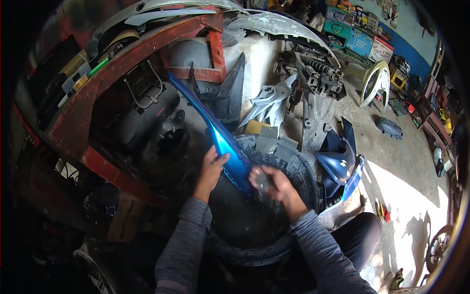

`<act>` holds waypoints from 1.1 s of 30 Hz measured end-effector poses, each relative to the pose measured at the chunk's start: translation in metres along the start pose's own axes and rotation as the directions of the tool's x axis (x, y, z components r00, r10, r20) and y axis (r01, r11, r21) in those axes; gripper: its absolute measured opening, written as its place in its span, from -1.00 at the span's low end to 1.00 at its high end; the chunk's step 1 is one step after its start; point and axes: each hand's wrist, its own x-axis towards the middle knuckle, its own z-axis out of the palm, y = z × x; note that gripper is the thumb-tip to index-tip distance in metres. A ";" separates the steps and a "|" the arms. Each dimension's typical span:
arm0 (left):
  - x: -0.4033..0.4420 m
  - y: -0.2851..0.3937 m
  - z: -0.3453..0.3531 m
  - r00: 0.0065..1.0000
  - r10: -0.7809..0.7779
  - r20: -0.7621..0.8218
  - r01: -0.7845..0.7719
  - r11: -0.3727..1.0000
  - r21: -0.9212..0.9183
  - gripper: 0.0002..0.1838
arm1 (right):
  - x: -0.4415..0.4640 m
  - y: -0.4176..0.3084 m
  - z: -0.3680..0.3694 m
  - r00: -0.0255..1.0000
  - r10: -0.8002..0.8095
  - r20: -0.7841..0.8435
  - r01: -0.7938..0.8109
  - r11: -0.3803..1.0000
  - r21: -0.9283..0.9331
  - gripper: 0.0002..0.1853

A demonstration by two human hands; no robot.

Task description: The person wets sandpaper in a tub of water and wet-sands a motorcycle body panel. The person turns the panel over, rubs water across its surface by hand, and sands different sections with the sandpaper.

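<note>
A long, glossy blue motorcycle body panel [227, 152] slants over a round black tub [306, 171] that holds dark water. My left hand [210, 171] grips the panel's near edge, thumb on the top face. Close to its lower end is my right hand [271, 183], blurred by motion. Its fingers curl around something greyish that I cannot make out. Folded grey sheets, perhaps sandpaper [276, 143], lie over the tub's far rim beside a yellowish block [256, 127].
A red metal frame [93, 117] stands left, with a dark cylindrical tank [152, 115] under it. Dark blue fairing parts [338, 161] lie right of the tub. Behind are silver panels [271, 105] and a vehicle frame with a spring [316, 68]. Pliers [382, 210] rest on the floor.
</note>
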 end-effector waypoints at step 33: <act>-0.007 0.036 0.030 0.986 -0.023 0.163 0.080 0.932 -0.355 -0.58 | 0.038 -0.004 0.123 0.312 -0.748 0.587 0.590 -0.332 -0.736 -0.62</act>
